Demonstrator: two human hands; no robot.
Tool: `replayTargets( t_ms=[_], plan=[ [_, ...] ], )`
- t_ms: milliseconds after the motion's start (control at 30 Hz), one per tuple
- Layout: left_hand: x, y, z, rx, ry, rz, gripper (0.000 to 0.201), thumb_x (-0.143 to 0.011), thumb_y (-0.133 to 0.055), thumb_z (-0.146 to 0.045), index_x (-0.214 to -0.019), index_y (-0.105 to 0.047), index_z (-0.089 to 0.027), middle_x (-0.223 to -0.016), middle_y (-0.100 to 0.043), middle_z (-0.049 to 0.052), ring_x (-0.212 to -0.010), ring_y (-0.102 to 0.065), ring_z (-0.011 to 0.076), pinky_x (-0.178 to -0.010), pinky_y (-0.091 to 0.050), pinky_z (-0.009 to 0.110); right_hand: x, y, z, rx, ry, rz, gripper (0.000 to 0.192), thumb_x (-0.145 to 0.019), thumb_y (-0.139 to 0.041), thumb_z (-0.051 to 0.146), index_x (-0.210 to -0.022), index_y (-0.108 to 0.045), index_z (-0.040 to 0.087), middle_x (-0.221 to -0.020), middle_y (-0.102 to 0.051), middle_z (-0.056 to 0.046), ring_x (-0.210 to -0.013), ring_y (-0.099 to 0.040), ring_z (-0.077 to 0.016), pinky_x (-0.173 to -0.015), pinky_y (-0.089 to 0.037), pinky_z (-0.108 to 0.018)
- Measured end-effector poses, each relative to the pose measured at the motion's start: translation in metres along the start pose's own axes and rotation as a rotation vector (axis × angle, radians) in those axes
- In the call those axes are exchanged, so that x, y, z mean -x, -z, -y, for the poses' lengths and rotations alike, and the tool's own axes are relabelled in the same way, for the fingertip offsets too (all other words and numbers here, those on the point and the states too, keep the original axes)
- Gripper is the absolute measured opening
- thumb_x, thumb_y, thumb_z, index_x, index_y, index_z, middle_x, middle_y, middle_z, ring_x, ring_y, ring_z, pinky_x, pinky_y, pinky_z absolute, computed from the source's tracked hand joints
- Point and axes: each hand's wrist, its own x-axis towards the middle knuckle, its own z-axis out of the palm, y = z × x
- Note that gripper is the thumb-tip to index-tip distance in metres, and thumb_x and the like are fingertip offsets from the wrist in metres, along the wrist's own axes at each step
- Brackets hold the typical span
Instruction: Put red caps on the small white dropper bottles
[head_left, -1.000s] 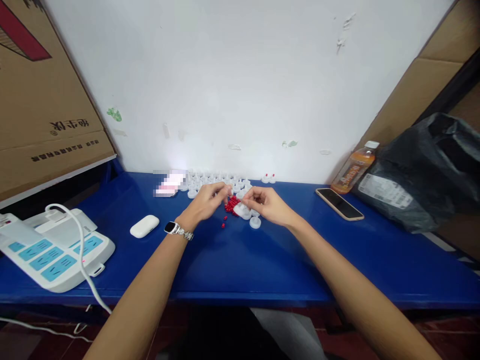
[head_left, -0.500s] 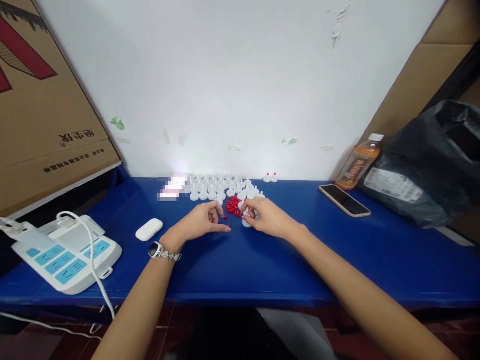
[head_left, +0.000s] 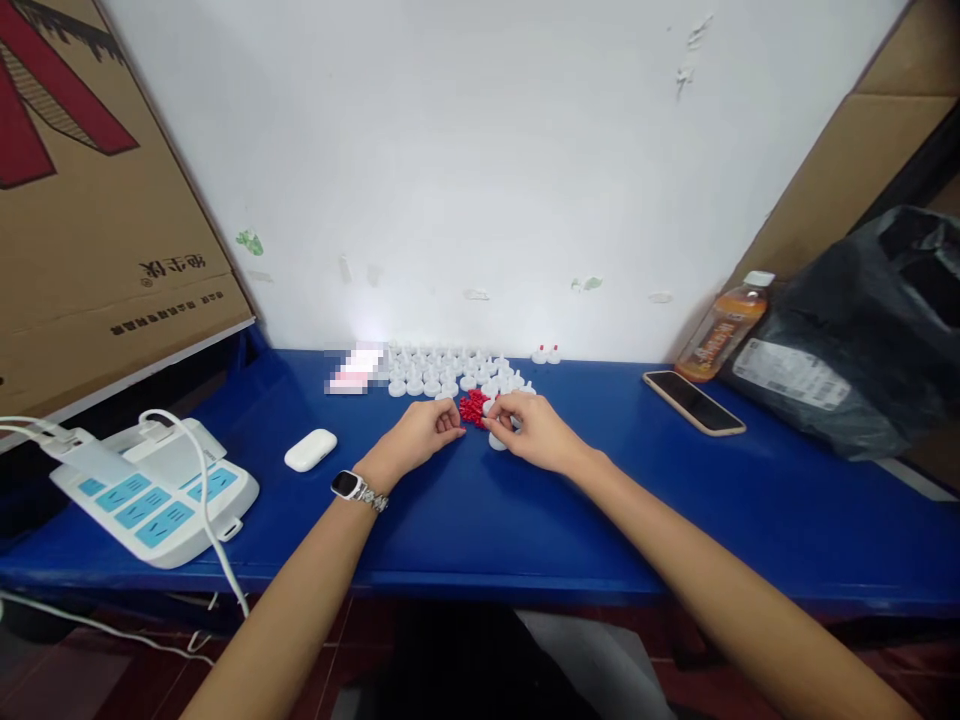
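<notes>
My left hand (head_left: pixel 421 432) is closed, thumb and forefinger together at the left edge of a pile of small red tips (head_left: pixel 472 408). Whatever is between those fingers is too small to name. My right hand (head_left: pixel 534 430) curls at the pile's right side, its fingers bent in a pinch. White nozzle caps (head_left: pixel 499 442) lie under and beside it, and its grip is partly hidden. Behind the pile, several white nozzle caps (head_left: pixel 431 380) stand upright in rows. Two white caps with red tips (head_left: pixel 547 355) stand apart by the wall.
A white earphone case (head_left: pixel 310 450) and a power strip (head_left: pixel 161 500) with cables are on the left of the blue table (head_left: pixel 570 540). A phone (head_left: pixel 694 403), an orange drink bottle (head_left: pixel 724 330) and a black plastic bag (head_left: pixel 840 330) are on the right. A cardboard box (head_left: pixel 135 220) stands at far left.
My left hand has closed its fingers and moved slightly up toward the red pile. A loose red tip near it no longer shows. My right hand stays by the pile. The camera view shifted slightly.
</notes>
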Motion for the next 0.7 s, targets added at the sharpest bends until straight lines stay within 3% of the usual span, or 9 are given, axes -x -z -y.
replayTargets(
  t_ms=[267, 500, 700],
  plan=[
    [-0.013, -0.008, 0.003, -0.106, -0.102, -0.093, 0.01, -0.088, -0.059, -0.027, -0.086, -0.065, -0.019, -0.084, -0.069, 0.004, -0.074, -0.061, 0.0161, -0.068, -0.047, 0.028, -0.002, 0.003, -0.009, -0.179, -0.122, -0.114, 0.024, -0.091, -0.059, 0.035, -0.076, -0.068, 0.019, -0.065, -0.063, 0.001, -0.059, -0.048, -0.0116, -0.06, -0.037, -0.025],
    [-0.006, 0.004, 0.004, 0.141, -0.041, -0.111, 0.016, -0.086, -0.066, -0.033, -0.092, -0.066, -0.017, -0.087, -0.072, 0.005, -0.079, -0.066, 0.0163, -0.076, -0.052, 0.029, -0.004, 0.007, -0.027, -0.429, -0.232, -0.255, 0.034, -0.088, -0.061, 0.049, -0.074, -0.062, 0.017, -0.057, -0.053, 0.003, -0.051, -0.043, -0.0106, -0.051, -0.032, -0.025],
    [-0.008, 0.018, -0.003, 0.203, -0.033, -0.175, 0.025, -0.088, -0.064, -0.042, -0.093, -0.066, -0.017, -0.085, -0.07, 0.004, -0.078, -0.065, 0.016, -0.074, -0.051, 0.029, -0.002, 0.02, -0.05, -0.486, -0.305, -0.347, 0.038, -0.084, -0.063, 0.054, -0.071, -0.063, 0.018, -0.055, -0.053, 0.002, -0.05, -0.043, -0.0112, -0.05, -0.033, -0.025]
  ],
)
